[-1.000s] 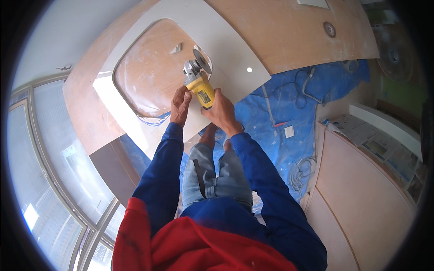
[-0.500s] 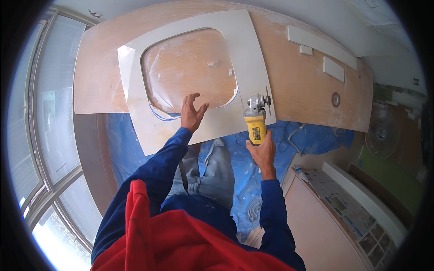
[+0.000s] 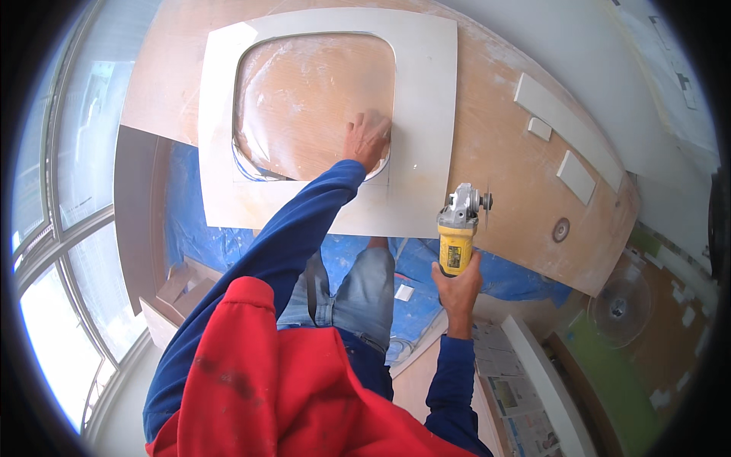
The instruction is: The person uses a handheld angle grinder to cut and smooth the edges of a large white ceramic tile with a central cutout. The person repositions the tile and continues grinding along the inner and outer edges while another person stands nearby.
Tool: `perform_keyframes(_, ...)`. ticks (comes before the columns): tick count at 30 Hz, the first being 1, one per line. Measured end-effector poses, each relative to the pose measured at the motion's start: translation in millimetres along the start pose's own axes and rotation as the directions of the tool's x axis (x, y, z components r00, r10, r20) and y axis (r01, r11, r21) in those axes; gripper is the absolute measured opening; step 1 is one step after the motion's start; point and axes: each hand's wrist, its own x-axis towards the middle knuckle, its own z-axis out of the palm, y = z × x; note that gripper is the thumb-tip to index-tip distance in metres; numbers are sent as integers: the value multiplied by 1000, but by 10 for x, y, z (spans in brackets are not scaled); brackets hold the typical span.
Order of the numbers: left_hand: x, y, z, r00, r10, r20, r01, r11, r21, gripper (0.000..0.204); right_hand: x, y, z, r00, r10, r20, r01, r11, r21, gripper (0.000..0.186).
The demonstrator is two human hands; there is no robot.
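A white panel (image 3: 422, 114) with a large rounded opening lies on a big plywood sheet (image 3: 495, 145). Through the opening, dusty wood shows. At the opening's right inner edge, my left hand (image 3: 368, 140) rests low over the wood, empty, its fingers apart and partly smeared. My right hand (image 3: 459, 293) is wrapped round the yellow body of an angle grinder (image 3: 457, 240), held upright beyond the panel's lower right corner. The grinder's thin disc stands edge-on at its right side, close to the plywood. Blue lines mark the opening's lower left corner.
White strips and offcuts (image 3: 576, 177) lie on the plywood at the right, near a small round disc (image 3: 561, 229). Blue sheeting (image 3: 343, 251) covers the floor around my legs. Windows (image 3: 87, 145) line the left side. A round fan-like thing (image 3: 618, 305) stands at lower right.
My left hand has moved right, from above the opening's lower edge to its right inner edge. The grinder stays in my right hand. The whole view has turned somewhat.
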Motion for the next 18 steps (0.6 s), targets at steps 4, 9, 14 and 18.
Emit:
perform_keyframes(4,-46,48,120,995,-21,-98,17,999,-35,36,290,29,-312,997,-47,67,48,999,-23,64)
perform_keyframes(9,-271,28,5,947,-138,-292,54,959,-278,20,673,32,-514,983,-150,110,158,984,-77,61)
perform_keyframes(14,-1425,8,-248,826,-442,-350,241,838,-490,23,876,25,-519,971,-195,136,206,976,-71,59)
perform_keyframes(18,-2644,20,-161,705,-687,-179,549,688,-475,31,896,-31,-491,960,-248,129,257,965,-55,56)
